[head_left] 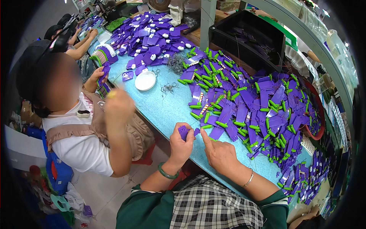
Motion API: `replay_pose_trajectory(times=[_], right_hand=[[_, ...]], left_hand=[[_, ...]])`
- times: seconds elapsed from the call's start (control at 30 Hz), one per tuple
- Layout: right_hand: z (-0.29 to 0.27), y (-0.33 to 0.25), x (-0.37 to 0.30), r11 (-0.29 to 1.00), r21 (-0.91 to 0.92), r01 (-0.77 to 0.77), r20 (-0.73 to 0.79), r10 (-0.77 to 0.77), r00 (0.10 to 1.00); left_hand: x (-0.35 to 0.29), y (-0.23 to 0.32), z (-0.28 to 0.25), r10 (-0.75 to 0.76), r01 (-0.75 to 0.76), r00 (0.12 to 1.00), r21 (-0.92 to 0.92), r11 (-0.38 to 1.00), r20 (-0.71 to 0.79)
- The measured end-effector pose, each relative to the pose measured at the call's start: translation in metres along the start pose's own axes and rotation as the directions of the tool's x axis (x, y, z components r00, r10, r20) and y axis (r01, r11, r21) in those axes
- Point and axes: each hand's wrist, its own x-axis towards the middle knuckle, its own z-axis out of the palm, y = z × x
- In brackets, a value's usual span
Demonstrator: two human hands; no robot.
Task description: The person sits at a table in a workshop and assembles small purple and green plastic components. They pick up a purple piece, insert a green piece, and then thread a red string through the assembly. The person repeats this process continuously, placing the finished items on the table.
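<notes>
Two bare hands meet above the near edge of a pale blue table. The left hand pinches a flat purple piece between thumb and fingers. The right hand has its forefinger stretched out, its tip close to a small purple bit beside the left hand — whether it touches or grips that bit, I cannot tell. A green bangle circles the left wrist, a thin silver-coloured bracelet the right.

Just beyond the right hand spreads a broad heap of purple pieces with green parts, reaching a red container at its far right. Dark, wiry loops lie on the table near a round white dish. Behind the heap stands a black bin with purple pieces inside.

Left of the table, a co-worker in a white top holds a purple piece in one hand; the other hand is blurred. Farther back — purple pieces with white parts, piled up.
</notes>
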Motion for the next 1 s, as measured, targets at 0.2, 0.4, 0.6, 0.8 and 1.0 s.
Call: replay_pose_trajectory(times=[0.2, 0.4, 0.6, 0.8, 1.0], right_hand=[[0.0003, 0.0014, -0.0016, 1.0, -0.009, 0.004, -0.015, -0.004, 1.0], [0.0001, 0.0038, -0.0034, 1.0, -0.022, 0.014, -0.043, -0.015, 0.999], [-0.0006, 0.0035, -0.0037, 1.0, -0.015, 0.013, -0.033, -0.013, 0.999], [0.0, 0.0025, -0.0044, 1.0, -0.015, 0.006, -0.001, -0.006, 1.0], [-0.0003, 0.0016, -0.0054, 1.0, -0.015, 0.014, -0.005, -0.014, 1.0]], left_hand=[[-0.0002, 0.0015, 0.0021, 0.0, -0.001, 1.0, 0.022, 1.0, 0.018], [0.0007, 0.002, 0.0029, 0.001, -0.001, 1.0, 0.014, 1.0, 0.016], [0.0006, 0.0026, 0.0039, -0.007, 0.007, 1.0, -0.006, 1.0, 0.023], [0.0001, 0.0024, 0.004, -0.014, 0.015, 1.0, -0.016, 1.0, 0.019], [-0.0004, 0.0021, 0.0018, -0.01, 0.009, 0.999, 0.022, 1.0, 0.048]])
